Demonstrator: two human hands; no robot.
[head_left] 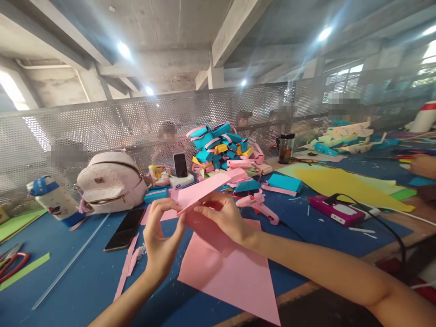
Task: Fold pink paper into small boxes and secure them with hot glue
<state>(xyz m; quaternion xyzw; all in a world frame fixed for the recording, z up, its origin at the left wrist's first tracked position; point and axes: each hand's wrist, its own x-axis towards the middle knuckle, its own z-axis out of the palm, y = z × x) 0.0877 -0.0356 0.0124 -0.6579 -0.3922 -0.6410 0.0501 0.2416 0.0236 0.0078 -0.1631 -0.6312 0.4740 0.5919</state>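
A folded piece of pink paper (200,193) is held up over the blue table, gripped by both hands. My left hand (161,231) pinches its left end between thumb and fingers. My right hand (225,215) has closed on its near side, with the thumb on the fold and the other fingers partly hidden behind the paper. Beneath them lies a large pink sheet (231,277), flat on the table. To the right of my right hand a pink glue gun (259,204) rests on its side, its cord trailing off.
Behind stands a heap of blue, pink and yellow paper boxes (221,147). A backpack (114,181), bottle (56,200) and dark phone (124,229) are at left, with red-handled scissors (15,265). Rightward lie yellow paper (340,181) and a magenta power strip (337,211). A perforated screen (136,122) stands behind.
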